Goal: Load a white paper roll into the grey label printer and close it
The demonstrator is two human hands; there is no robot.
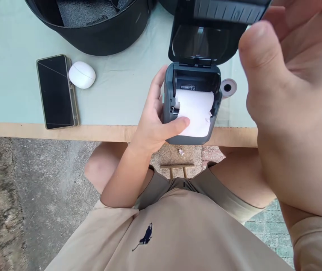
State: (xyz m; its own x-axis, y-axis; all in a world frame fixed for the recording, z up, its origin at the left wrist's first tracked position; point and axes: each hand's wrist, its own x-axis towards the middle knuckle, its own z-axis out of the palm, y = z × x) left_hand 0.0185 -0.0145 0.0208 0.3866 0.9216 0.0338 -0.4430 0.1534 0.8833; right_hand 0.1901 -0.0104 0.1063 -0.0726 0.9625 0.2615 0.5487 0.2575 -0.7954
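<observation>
A dark grey portable printer (168, 130) is at the table's front edge with its hinged lid (203, 43) swung up. Inside lies a roll of white paper (196, 107), its loose end toward me. My left hand (155, 120) is wrapped round the printer's left side, fingers behind and thumb pressing on the paper. Close to the camera, my right hand (290, 67) has its thumb at the raised lid's upper right corner, with fingers behind that edge; the top frame edge cuts off part of them. Another small paper roll (228, 88) sits just right of the printer.
Left on the pale tablecloth (116, 90) are a black phone (56, 90) and a white rounded mouse or case (82, 75), touching. An unzipped black case (104, 39) with grey foam stands at the back. The wooden table edge (104, 131) runs above my knees.
</observation>
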